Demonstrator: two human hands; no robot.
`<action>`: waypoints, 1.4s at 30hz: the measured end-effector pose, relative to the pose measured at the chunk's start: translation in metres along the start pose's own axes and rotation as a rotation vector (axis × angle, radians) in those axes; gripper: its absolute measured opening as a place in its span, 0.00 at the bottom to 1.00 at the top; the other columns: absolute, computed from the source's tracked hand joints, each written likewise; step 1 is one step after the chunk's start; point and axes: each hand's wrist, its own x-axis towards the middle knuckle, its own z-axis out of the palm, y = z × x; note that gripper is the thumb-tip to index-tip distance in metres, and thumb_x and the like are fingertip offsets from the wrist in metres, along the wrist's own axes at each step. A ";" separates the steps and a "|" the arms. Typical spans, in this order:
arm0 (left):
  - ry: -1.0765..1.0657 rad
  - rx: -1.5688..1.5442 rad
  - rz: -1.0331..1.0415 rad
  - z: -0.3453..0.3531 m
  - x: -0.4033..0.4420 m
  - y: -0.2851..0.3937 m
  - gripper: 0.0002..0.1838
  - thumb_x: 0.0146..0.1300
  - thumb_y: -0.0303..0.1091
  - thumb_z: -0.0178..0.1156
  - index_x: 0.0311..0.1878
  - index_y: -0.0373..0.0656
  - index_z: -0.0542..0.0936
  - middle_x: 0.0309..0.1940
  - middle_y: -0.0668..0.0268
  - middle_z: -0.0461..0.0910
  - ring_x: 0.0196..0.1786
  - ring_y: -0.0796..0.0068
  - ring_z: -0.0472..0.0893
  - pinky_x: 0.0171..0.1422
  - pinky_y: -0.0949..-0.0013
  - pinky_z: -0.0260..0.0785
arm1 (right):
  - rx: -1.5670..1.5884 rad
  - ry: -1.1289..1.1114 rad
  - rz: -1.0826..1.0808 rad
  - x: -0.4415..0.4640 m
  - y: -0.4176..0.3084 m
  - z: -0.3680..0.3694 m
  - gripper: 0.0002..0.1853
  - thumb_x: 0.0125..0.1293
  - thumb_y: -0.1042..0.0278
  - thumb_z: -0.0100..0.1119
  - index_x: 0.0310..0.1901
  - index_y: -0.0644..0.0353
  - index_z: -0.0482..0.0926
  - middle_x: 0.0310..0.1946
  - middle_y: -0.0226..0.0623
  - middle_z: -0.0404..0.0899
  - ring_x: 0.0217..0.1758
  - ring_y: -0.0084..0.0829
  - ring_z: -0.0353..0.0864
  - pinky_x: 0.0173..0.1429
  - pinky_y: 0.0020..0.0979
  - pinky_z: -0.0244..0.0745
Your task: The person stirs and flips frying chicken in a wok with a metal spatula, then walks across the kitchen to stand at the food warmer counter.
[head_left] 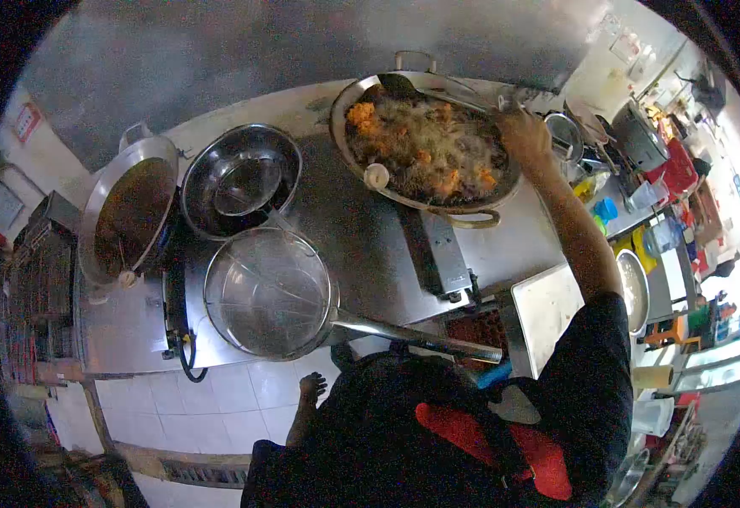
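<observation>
My right hand (pixel 524 138) is closed round the metal handle of a long-handled utensil (pixel 397 84) at the upper right. Its dark rounded head rests at the far left side of a wide wok (pixel 340 140); I cannot tell whether it is a ladle or a turner. Orange-brown pieces of food (pixel 361 117) fry in the wok's bubbling oil, under foam. A round dial thermometer (pixel 376 176) sits at the near rim. Low beside my body, over the floor, hangs my left hand (pixel 312 387), fingers apart and holding nothing.
A large mesh strainer (pixel 268 292) lies at the counter's front, its handle reaching right past the edge. Behind it stand a steel bowl (pixel 190 195) with a smaller strainer (pixel 250 188) and a second oil-filled wok (pixel 92 245). A burner box (pixel 446 254) projects below the frying wok.
</observation>
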 end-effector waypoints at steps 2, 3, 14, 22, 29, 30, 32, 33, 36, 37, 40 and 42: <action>0.037 0.013 -0.008 -0.001 0.006 -0.004 0.16 0.55 0.46 0.49 0.41 0.46 0.72 0.32 0.63 0.77 0.29 0.67 0.76 0.28 0.66 0.66 | 0.052 0.046 0.019 -0.007 -0.003 -0.022 0.14 0.53 0.69 0.46 0.43 0.51 0.74 0.45 0.44 0.69 0.35 0.40 0.76 0.33 0.36 0.74; -0.007 0.056 0.041 -0.002 0.006 -0.007 0.16 0.55 0.46 0.49 0.41 0.46 0.72 0.32 0.63 0.77 0.29 0.67 0.76 0.29 0.65 0.66 | 0.054 0.016 0.038 -0.009 -0.008 -0.034 0.14 0.53 0.69 0.46 0.43 0.51 0.74 0.44 0.44 0.69 0.34 0.41 0.76 0.33 0.36 0.74; 0.001 -0.111 -0.050 0.004 0.003 -0.002 0.17 0.53 0.47 0.52 0.36 0.42 0.72 0.30 0.62 0.76 0.28 0.66 0.75 0.29 0.64 0.64 | 0.134 0.158 -0.096 -0.021 -0.040 -0.047 0.18 0.46 0.74 0.49 0.43 0.50 0.75 0.49 0.40 0.65 0.39 0.37 0.75 0.34 0.32 0.75; -0.014 -0.120 0.063 0.011 -0.017 0.002 0.14 0.54 0.44 0.49 0.36 0.43 0.72 0.29 0.61 0.76 0.26 0.64 0.75 0.28 0.64 0.65 | -0.033 0.312 -0.149 -0.018 -0.024 0.058 0.13 0.47 0.71 0.50 0.37 0.57 0.76 0.50 0.42 0.65 0.44 0.37 0.73 0.35 0.32 0.75; 0.089 -0.085 -0.033 0.007 -0.015 0.001 0.14 0.55 0.44 0.48 0.36 0.44 0.72 0.29 0.62 0.76 0.26 0.66 0.75 0.28 0.65 0.65 | 0.009 -0.004 -0.014 -0.004 -0.020 -0.009 0.10 0.49 0.63 0.50 0.32 0.54 0.77 0.50 0.44 0.66 0.41 0.39 0.75 0.36 0.34 0.74; 0.110 -0.060 -0.041 0.010 -0.022 0.004 0.13 0.55 0.44 0.48 0.36 0.44 0.72 0.29 0.62 0.76 0.26 0.66 0.75 0.27 0.65 0.65 | 0.021 0.056 -0.012 -0.007 -0.009 -0.004 0.10 0.50 0.63 0.50 0.33 0.55 0.77 0.49 0.44 0.67 0.39 0.39 0.75 0.35 0.34 0.74; 0.035 -0.010 0.030 -0.002 -0.017 -0.009 0.13 0.55 0.44 0.49 0.35 0.45 0.72 0.28 0.62 0.76 0.25 0.68 0.75 0.27 0.66 0.64 | -0.006 -0.124 0.037 -0.015 -0.001 -0.015 0.19 0.51 0.70 0.47 0.47 0.49 0.70 0.43 0.42 0.69 0.34 0.41 0.76 0.35 0.36 0.73; 0.036 -0.034 0.022 -0.004 -0.018 -0.011 0.13 0.55 0.44 0.49 0.35 0.45 0.72 0.28 0.62 0.76 0.25 0.68 0.75 0.27 0.66 0.64 | 0.008 -0.052 0.033 -0.020 0.002 -0.023 0.18 0.51 0.70 0.46 0.47 0.48 0.70 0.42 0.42 0.69 0.34 0.41 0.76 0.34 0.37 0.73; 0.040 -0.110 0.001 -0.005 -0.015 -0.012 0.12 0.54 0.43 0.49 0.35 0.45 0.72 0.28 0.63 0.76 0.24 0.68 0.75 0.26 0.66 0.64 | 0.053 0.056 0.019 -0.034 0.008 -0.039 0.17 0.52 0.69 0.46 0.46 0.47 0.71 0.41 0.42 0.69 0.34 0.39 0.76 0.33 0.36 0.73; 0.042 -0.137 -0.006 -0.004 -0.015 -0.013 0.12 0.54 0.43 0.49 0.35 0.45 0.72 0.28 0.63 0.76 0.24 0.68 0.75 0.26 0.67 0.64 | 0.069 0.015 0.011 -0.039 0.010 -0.045 0.16 0.52 0.69 0.47 0.45 0.48 0.72 0.43 0.42 0.69 0.35 0.38 0.76 0.33 0.35 0.74; -0.059 0.151 0.189 -0.018 0.011 -0.030 0.12 0.55 0.42 0.48 0.36 0.45 0.73 0.28 0.63 0.76 0.24 0.68 0.75 0.26 0.67 0.63 | 0.105 0.024 -0.016 -0.051 0.019 -0.029 0.16 0.52 0.70 0.46 0.44 0.47 0.73 0.42 0.43 0.69 0.34 0.40 0.76 0.33 0.37 0.73; -0.047 0.088 0.113 -0.011 0.008 -0.019 0.13 0.55 0.42 0.48 0.37 0.45 0.73 0.29 0.62 0.76 0.25 0.68 0.75 0.26 0.67 0.64 | 0.103 0.045 -0.033 -0.054 0.021 -0.011 0.16 0.52 0.70 0.46 0.44 0.47 0.73 0.42 0.43 0.69 0.34 0.42 0.76 0.34 0.39 0.72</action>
